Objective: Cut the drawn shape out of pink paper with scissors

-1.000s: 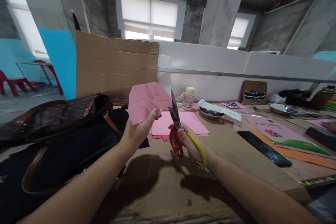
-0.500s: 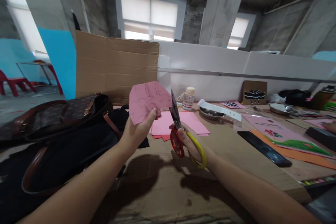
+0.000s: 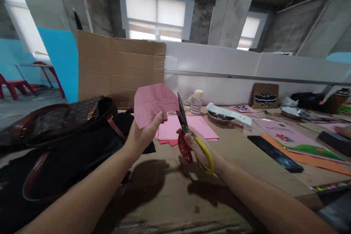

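My left hand (image 3: 142,135) pinched the paper (image 3: 155,104) between its fingers, above the desk (image 3: 241,153). My right hand (image 3: 199,150) gripped the scissors (image 3: 186,135), fingers curled through the handles and blades at the paper's right edge. Sheets (image 3: 192,126) lay behind, a bag (image 3: 68,117) left, a phone (image 3: 275,148) right.

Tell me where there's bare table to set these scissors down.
Bare table lies right of the scissors, between the pink paper stack and the black phone, and nearer you, beside the dark bags. Crowded: the back edge with bottle, metal dish, and the far right with coloured sheets.
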`<state>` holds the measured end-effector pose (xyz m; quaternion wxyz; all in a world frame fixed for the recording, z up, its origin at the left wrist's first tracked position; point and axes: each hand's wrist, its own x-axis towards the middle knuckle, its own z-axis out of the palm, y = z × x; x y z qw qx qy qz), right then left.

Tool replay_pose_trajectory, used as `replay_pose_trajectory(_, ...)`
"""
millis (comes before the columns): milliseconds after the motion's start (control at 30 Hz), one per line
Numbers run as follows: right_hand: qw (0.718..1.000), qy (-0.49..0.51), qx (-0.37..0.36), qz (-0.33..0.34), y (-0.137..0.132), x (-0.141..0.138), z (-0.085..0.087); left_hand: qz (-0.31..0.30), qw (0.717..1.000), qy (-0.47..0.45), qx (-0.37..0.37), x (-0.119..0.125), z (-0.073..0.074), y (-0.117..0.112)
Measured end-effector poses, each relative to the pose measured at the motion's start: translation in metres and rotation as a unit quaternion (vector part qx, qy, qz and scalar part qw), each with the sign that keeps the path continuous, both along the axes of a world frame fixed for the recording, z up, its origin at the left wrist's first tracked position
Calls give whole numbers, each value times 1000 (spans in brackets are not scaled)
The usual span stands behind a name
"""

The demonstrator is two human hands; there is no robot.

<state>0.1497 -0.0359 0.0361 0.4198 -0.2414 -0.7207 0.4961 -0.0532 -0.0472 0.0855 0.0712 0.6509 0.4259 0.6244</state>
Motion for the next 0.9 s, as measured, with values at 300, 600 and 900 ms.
replay_pose_trajectory(300, 1000, -8, 5, -4, 4, 1, -2, 8, 1000, 0, -12, 0, 2, -1)
replay_pose_trajectory(600, 1000, -15, 5, -13, 6, 3, -8, 20, 999, 12, -23, -3, 9, -4)
replay_pose_trajectory(900, 999, -22, 18, -27, 8, 2, -11, 28, 999, 32, 1, -5, 8, -3)
